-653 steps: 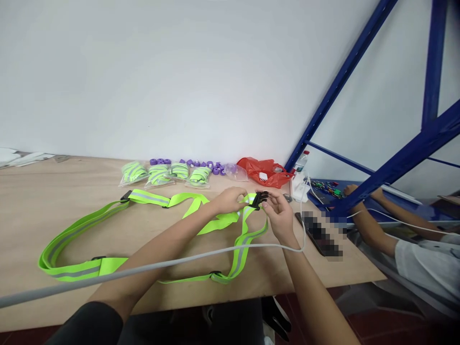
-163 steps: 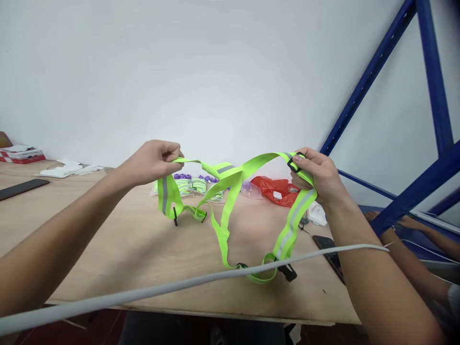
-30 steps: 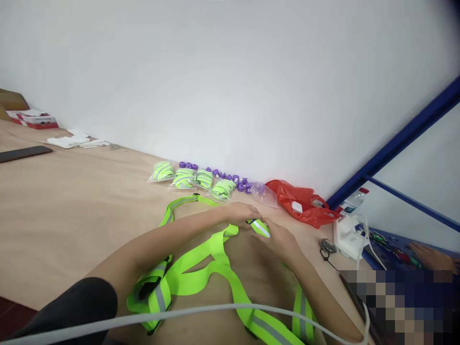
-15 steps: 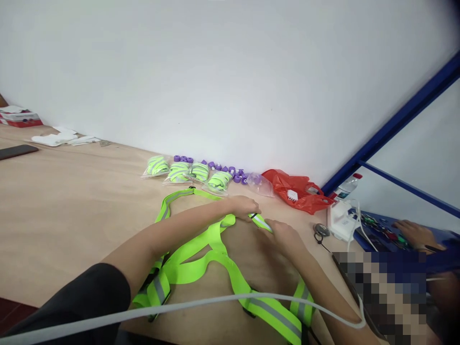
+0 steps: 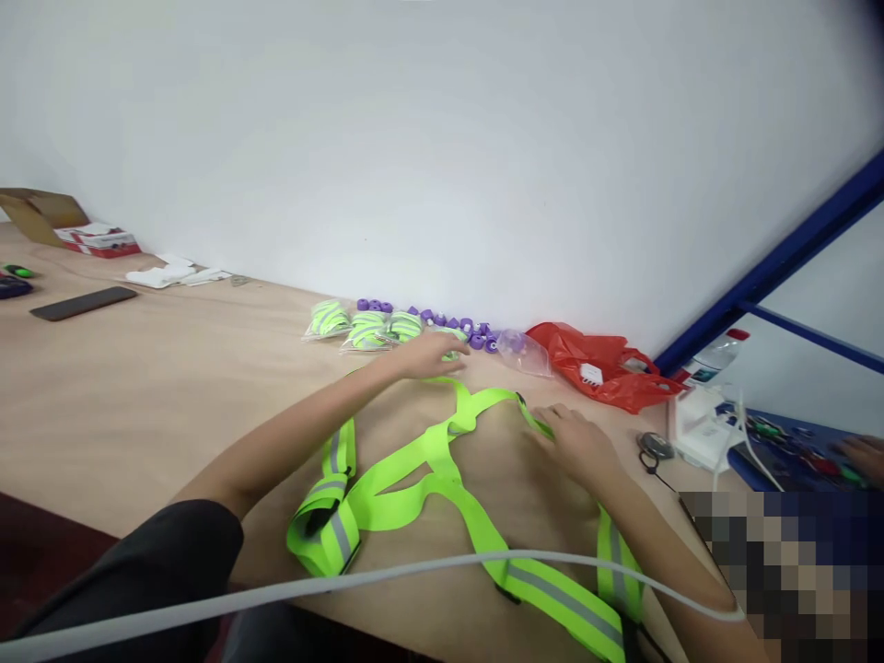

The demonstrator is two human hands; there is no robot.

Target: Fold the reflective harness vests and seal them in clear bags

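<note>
A neon-yellow reflective harness point(image 5: 436, 451) with grey stripes lies spread on the table in front of me, its straps looped and partly twisted. My left hand point(image 5: 434, 355) is over the harness's far edge, fingers stretched out and holding nothing; it partly covers one bagged bundle. At the right side, my right hand point(image 5: 584, 449) has its fingers round a strap near a small black buckle point(image 5: 520, 399). Part of that strap is hidden under the hand. Along the wall side sit several clear bags of folded reflective straps point(image 5: 368, 330).
Purple rolls point(image 5: 452, 324), a clear bag point(image 5: 523, 354) and a red plastic bag point(image 5: 608, 368) line the wall. A white cable point(image 5: 387, 569) crosses close before me. To the right are a white box point(image 5: 701, 428), a tape measure point(image 5: 655, 446) and another person's hand point(image 5: 866, 458).
My left hand has let go of the strap and moved left, its fingers opening. The harness's far straps have shifted. The view has turned slightly left.
</note>
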